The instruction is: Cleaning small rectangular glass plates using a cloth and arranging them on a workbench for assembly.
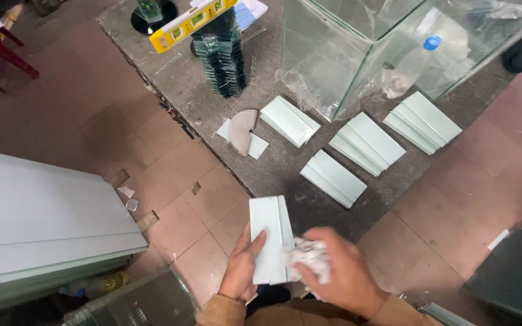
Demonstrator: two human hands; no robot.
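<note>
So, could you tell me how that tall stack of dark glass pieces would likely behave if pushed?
The stack of glass pieces stands tall and narrow, so it would probably tip or shear apart. A yellow spirit level rests on top and would likely slide off. Bare edges look fragile.

Head camera: single view, looked steeply down from above, hands (297,265) close at lower edge, tabletop (273,163) and floor (122,133) farther off.

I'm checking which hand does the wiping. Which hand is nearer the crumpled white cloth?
Right. The right hand grips the crumpled white cloth against the glass strips; the left hand holds the strips' other edge, apart from the cloth.
</note>
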